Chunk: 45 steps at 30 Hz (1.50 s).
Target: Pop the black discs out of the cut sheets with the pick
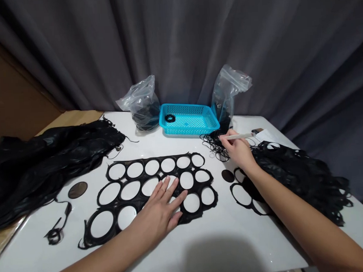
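My left hand [161, 208] lies flat with fingers spread on a black, rubbery sheet [140, 195] cut through with rows of large round holes. White table shows through the holes, and my palm hides a few of them. Farther off to the right, my right hand [238, 149] is closed around a pale, slim stick-like tool [238, 136]. The tool's working tip is hard to make out. It is beside a tangled heap of thin black rings [214, 144], and my fingers are at the heap's right edge.
A blue basket [185, 131] with a few black rings stands at the back, between two clear plastic bags [143, 101] [228, 93] with black contents. Black sheets [45, 151] pile up at left, and holed sheets [299, 174] at right. Dark discs [77, 190] and scraps [54, 236] lie around.
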Tool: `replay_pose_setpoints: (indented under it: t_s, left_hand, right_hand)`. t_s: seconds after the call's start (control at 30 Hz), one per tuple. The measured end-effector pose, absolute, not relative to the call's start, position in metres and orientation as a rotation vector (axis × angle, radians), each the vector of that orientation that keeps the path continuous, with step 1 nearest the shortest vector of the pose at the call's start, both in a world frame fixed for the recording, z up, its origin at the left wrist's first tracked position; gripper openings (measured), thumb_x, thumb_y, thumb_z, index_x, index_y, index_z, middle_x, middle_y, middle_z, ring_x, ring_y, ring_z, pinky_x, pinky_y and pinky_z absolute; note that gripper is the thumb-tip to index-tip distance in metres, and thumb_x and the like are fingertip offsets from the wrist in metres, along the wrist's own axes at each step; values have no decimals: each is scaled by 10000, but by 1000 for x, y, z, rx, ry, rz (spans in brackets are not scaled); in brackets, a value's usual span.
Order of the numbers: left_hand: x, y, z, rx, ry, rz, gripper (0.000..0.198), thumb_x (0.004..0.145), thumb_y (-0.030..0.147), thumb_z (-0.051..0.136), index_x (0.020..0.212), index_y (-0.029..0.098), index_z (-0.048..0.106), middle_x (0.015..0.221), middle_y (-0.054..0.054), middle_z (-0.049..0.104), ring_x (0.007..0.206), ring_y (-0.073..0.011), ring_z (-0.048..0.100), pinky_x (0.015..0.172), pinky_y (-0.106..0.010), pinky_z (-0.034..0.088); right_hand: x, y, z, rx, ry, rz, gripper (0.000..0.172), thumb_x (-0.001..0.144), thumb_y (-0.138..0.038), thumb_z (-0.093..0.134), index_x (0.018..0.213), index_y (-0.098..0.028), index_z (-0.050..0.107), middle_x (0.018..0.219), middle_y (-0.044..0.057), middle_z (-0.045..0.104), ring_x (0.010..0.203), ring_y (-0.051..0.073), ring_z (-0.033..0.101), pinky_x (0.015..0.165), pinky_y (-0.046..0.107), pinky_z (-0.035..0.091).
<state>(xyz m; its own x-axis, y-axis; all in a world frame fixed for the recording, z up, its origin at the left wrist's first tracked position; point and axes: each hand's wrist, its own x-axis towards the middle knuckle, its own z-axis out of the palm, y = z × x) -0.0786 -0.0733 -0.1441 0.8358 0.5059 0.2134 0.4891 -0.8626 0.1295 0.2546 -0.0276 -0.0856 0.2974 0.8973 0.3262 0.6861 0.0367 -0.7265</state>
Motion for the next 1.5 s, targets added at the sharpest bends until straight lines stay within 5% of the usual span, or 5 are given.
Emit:
replay_pose_setpoints:
  t_s: [0.17,0.4,0.63,0.97,1.5]
  left_hand:
    - [-80,-69,-150,2951,775,464,558,950,284,551,1495,301,431,1607,-110,293,1459,-376,306,1113,-556,385]
    - [-79,-69,-147,2927,764,481,508,981,287,511,1486,292,450,1608,-95,297,1476,-360,274,1138,-547,363]
    - [-79,-68,-137,2948,742,454,494,1000,330,499,1483,242,449,1607,-118,292,1476,-354,276,1138,-549,369]
    - [-55,-82,-114,2830,377,193,595,923,302,624,1468,144,444,1563,-137,371,1442,-292,369,1152,-449,400]
    - [-37,-73,-119,2854,402,312,530,952,331,588,1426,128,467,1523,-162,429,1422,-320,390,1151,-491,377]
  right_hand:
    - [278,-27,-81,-1611,-1203,874,368,703,-456,699,705,-218,419,737,25,586,726,181,602,635,291,483]
    - [326,1,-81,-1939,-1193,454,221,671,-335,664,629,-201,493,556,-8,511,622,167,516,613,290,401]
    - [321,-20,-69,-1896,-1368,184,151,780,-320,626,714,-188,595,719,36,620,710,194,549,689,320,392]
    - [209,-131,-94,-1469,-1809,993,208,1007,-348,475,892,-205,573,904,43,658,826,173,605,751,304,460]
    - [211,-121,-102,-1518,-1452,949,159,912,-323,614,837,-186,641,956,66,689,874,197,624,785,321,459]
